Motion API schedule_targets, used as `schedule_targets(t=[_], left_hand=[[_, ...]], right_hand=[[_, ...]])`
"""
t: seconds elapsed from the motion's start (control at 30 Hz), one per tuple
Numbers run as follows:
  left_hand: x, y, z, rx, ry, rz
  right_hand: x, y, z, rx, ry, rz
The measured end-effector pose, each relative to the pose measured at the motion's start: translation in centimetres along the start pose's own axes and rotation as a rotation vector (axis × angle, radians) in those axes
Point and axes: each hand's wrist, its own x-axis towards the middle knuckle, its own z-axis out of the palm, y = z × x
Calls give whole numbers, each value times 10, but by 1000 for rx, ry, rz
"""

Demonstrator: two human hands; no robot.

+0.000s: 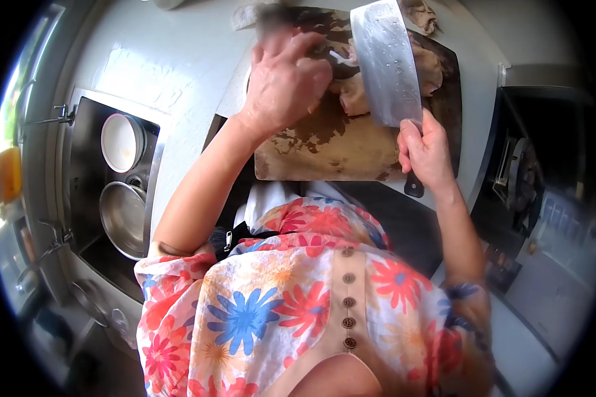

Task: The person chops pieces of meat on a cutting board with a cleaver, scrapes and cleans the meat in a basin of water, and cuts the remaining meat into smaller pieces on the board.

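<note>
My right hand grips the dark handle of a broad-bladed cleaver. The blade is wet and stands over a worn wooden cutting board. Pale, skin-on raw meat, which looks like poultry, lies behind and beside the blade, partly hidden by it. More of the meat shows to the blade's right. Over the board's left part is my left hand, wet, with its back to me and its fingers bent. A blurred dark patch covers its far fingertips; what they hold, if anything, is hidden.
Another pale, wrinkled piece lies past the board's far right corner. At left, a sink contains a white bowl and a metal basin. A wet white counter lies between sink and board. A dark recess is at right.
</note>
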Motion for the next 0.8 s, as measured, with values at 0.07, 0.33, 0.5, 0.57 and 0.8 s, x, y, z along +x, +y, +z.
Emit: schedule_targets(t=[0.07, 0.33, 0.5, 0.57, 0.8], left_hand=[[-8, 6, -4, -141, -74, 14], [-48, 10, 7, -366, -201, -310], [-30, 4, 14, -35, -160, -78], [-21, 4, 18, 11, -107, -41], [-8, 6, 23, -308, -37, -85]], right_hand=[[-8, 11, -4, 6, 28, 27], [-20, 26, -9, 64, 6, 48], [-19, 24, -9, 62, -30, 53], [-20, 23, -11, 62, -34, 35], [-25, 24, -23, 120, 7, 19]])
